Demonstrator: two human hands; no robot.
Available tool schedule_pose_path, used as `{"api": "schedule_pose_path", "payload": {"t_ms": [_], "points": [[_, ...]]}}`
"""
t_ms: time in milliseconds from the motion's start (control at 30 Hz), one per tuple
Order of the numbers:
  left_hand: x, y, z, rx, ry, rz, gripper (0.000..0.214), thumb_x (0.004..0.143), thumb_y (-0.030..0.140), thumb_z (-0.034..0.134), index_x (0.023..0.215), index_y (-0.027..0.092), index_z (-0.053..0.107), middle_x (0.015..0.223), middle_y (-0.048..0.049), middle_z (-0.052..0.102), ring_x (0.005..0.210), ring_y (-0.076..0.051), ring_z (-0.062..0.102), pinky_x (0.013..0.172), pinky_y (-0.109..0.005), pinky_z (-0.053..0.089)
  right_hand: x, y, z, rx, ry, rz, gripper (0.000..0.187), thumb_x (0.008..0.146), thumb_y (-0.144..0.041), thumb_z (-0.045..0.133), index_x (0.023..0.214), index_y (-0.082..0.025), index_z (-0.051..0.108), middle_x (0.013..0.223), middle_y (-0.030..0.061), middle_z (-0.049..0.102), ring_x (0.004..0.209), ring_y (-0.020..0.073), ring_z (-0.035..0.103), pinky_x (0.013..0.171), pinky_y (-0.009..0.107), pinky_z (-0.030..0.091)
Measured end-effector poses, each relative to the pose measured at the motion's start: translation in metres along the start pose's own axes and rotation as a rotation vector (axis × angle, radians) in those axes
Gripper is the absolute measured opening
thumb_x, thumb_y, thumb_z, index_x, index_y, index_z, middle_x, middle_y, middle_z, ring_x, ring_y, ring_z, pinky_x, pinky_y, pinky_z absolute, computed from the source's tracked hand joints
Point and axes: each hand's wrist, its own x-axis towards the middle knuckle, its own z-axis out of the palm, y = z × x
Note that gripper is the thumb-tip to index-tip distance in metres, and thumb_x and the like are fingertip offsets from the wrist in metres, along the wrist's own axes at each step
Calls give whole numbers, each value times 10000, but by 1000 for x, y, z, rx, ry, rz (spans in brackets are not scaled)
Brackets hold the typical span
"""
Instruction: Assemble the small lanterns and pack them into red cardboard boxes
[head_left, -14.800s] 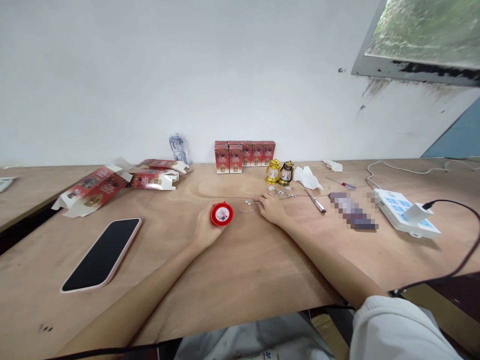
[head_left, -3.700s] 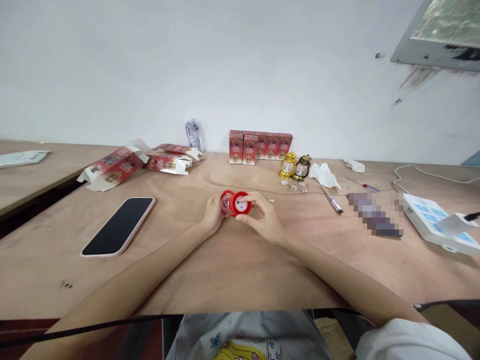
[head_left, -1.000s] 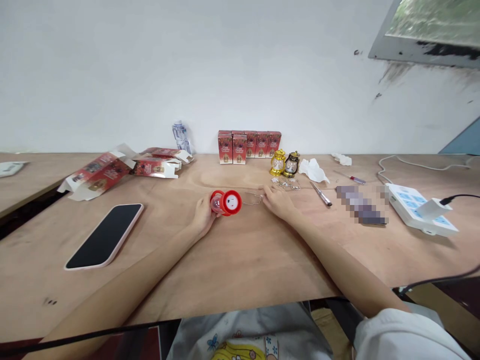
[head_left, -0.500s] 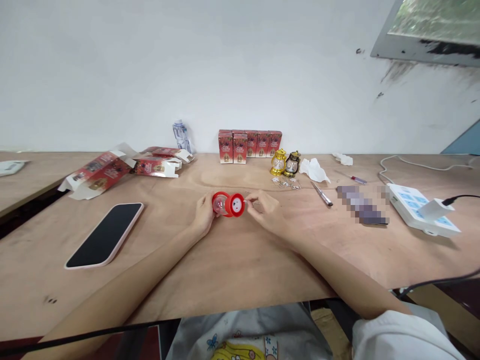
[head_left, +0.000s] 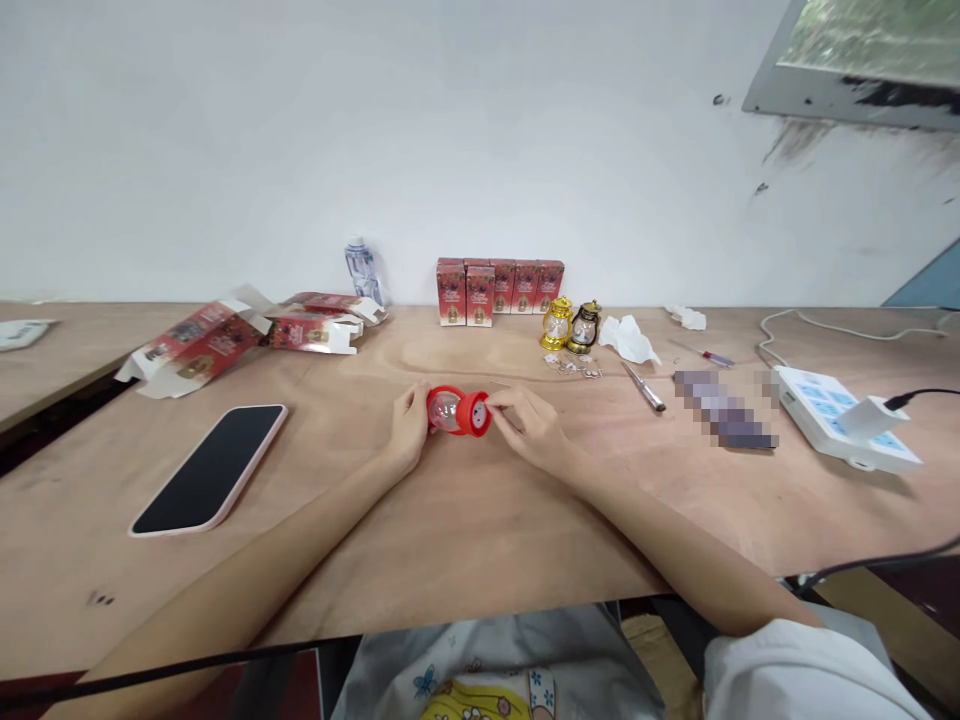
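My left hand [head_left: 409, 430] is closed around the top end of a small red toy lantern [head_left: 448, 411] with a clear globe. The lantern lies on its side, its base turned to the right, and a white disc with dark marks shows inside the red rim. At that base my right hand [head_left: 529, 420] is closed in a pinch, its fingertips at the edge of the disc. What the pinch holds is too small to make out. A thin sliver sticks out just above those fingers.
Gold [head_left: 556, 324] and dark bronze lanterns [head_left: 584, 328] stand behind small metal pieces [head_left: 574, 367]. Red boxes [head_left: 480, 297] line the wall. Rightward lie crumpled tissue [head_left: 628, 340], a pen-like tool [head_left: 643, 388], a screwdriver [head_left: 712, 356] and a power strip [head_left: 844, 420]; leftward, a phone [head_left: 210, 470] and flattened boxes [head_left: 202, 345].
The lantern's base has turned further to the right, so its disc shows less. My right fingertips have moved in against the base. My left hand keeps its hold.
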Motion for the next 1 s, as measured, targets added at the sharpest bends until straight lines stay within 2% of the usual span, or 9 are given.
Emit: {"api": "schedule_pose_path", "payload": {"t_ms": [167, 367, 567, 667, 833, 1000], "points": [[0, 0, 0, 20, 25, 2, 324, 790, 445, 500, 610, 176, 478, 495, 45, 400, 389, -71, 360, 339, -194, 278, -2, 1, 1, 14, 8, -77, 177, 871, -95, 470, 999, -195, 540, 851, 47, 672, 770, 147, 637, 695, 283, 539], [0, -2, 0, -4, -1, 8, 324, 778, 458, 527, 626, 173, 496, 505, 42, 420, 390, -73, 372, 338, -193, 280, -1, 4, 0, 1, -31, -139, 218, 868, -71, 446, 1035, -184, 530, 825, 63, 663, 759, 165, 621, 693, 300, 536], [-1, 1, 0, 7, -6, 28, 345, 790, 465, 525, 603, 179, 478, 480, 44, 410, 372, -73, 368, 340, -200, 276, 1, 5, -4, -158, -78, -307, 218, 863, -47, 456, 1026, -164, 540, 864, 87, 679, 791, 187, 618, 698, 320, 524], [-2, 1, 0, 21, -17, 43, 347, 801, 456, 512, 593, 182, 469, 479, 43, 407, 374, -73, 365, 342, -200, 279, 1, 4, -3, -254, -91, -340, 199, 870, -57, 454, 984, -175, 568, 871, 77, 686, 765, 179, 615, 675, 313, 517], [0, -1, 0, 40, -10, 60, 369, 793, 487, 519, 590, 182, 469, 472, 43, 404, 376, -75, 364, 341, -201, 281, -1, 3, -1, -233, -106, -320, 195, 882, -67, 437, 958, -168, 585, 866, 77, 685, 765, 171, 617, 680, 313, 527], [1, -2, -1, 21, -13, 47, 372, 783, 508, 527, 615, 178, 492, 481, 38, 427, 374, -76, 373, 338, -198, 282, -6, 5, 2, -16, -68, -112, 179, 904, -115, 426, 984, -185, 570, 917, 79, 675, 876, 159, 647, 766, 306, 555]]}}
